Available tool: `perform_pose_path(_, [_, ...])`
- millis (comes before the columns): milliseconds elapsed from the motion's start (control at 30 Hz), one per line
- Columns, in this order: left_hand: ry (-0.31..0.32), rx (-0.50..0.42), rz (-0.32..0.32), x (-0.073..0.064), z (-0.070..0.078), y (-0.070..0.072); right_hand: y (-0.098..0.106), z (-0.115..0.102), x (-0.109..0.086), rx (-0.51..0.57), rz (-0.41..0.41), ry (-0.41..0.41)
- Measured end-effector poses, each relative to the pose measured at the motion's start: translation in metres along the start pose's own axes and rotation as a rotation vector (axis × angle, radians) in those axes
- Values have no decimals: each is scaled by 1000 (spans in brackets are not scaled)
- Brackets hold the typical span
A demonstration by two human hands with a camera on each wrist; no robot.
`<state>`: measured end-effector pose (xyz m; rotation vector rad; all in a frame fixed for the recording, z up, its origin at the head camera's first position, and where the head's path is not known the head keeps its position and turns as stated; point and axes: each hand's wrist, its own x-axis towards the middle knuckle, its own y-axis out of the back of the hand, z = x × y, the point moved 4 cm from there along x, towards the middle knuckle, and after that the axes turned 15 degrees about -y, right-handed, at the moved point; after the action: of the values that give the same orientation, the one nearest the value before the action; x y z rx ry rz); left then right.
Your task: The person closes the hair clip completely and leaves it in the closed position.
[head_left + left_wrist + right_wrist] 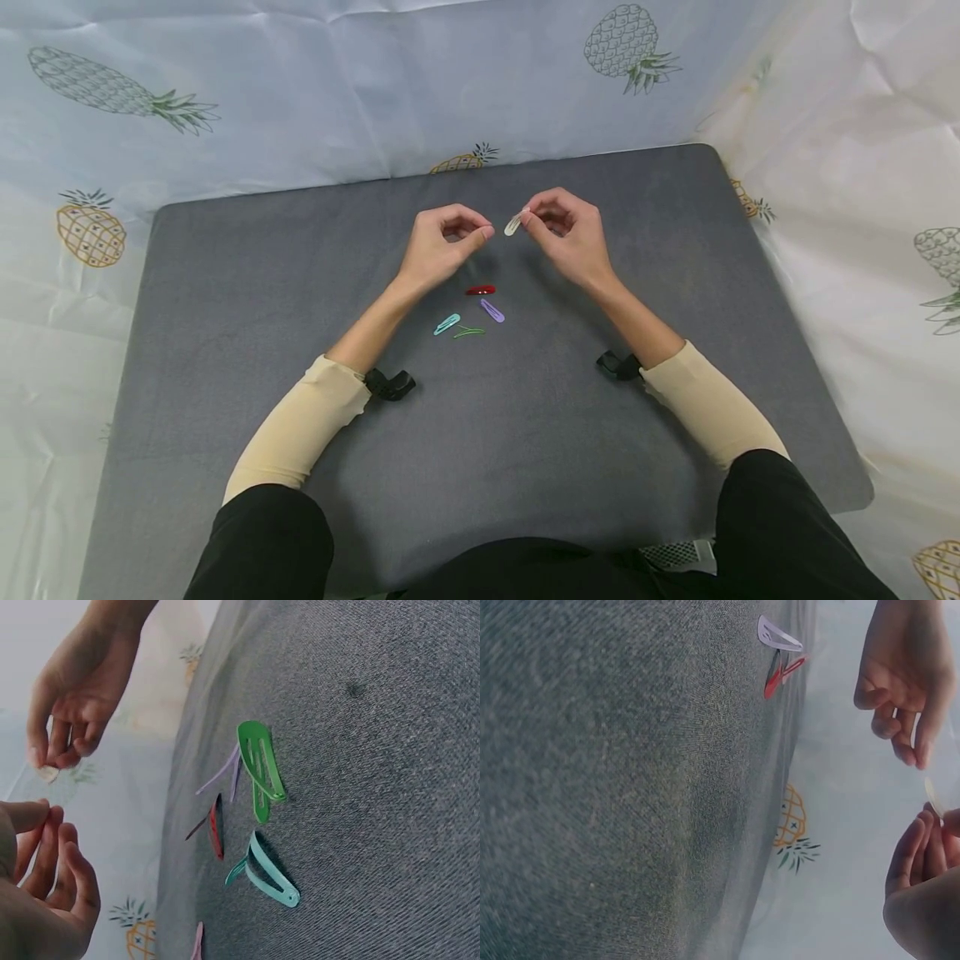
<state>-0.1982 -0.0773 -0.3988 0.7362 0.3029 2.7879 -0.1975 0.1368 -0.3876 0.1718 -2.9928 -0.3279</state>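
Observation:
My right hand (572, 237) pinches a cream snap hair clip (513, 224) by one end, between thumb and fingertips above the table. Facing it is my left hand (442, 246), its fingers loosely bent and thumb near the index fingertip; I see nothing between them. The clip's free end points toward the left fingertips, slightly apart from them. Below the hands lie a red hair clip (481, 290), a purple one (492, 311), a teal one (447, 324) and a green one (469, 332). A pink clip (197, 943) shows partly in the left wrist view.
The dark grey cloth-covered table (525, 450) spreads under both arms. White curtains with pineapple prints (621, 42) hang behind its far edge and along the right side. Black straps (390, 385) sit on both forearms over beige sleeves.

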Motion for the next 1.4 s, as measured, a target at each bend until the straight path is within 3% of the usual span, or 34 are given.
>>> perform_pose_path(833, [-18,-12,-4,8,10,1,-2,1,-3,-46,-48,70])
perform_pose_path(1167, [95,-55,-27,8,7,3,-4,1,-2,-134,-41,123])
perform_pose_path(1400, [112,-58,-82,7,5,0,-6,-1,-3,-226,-41,186])
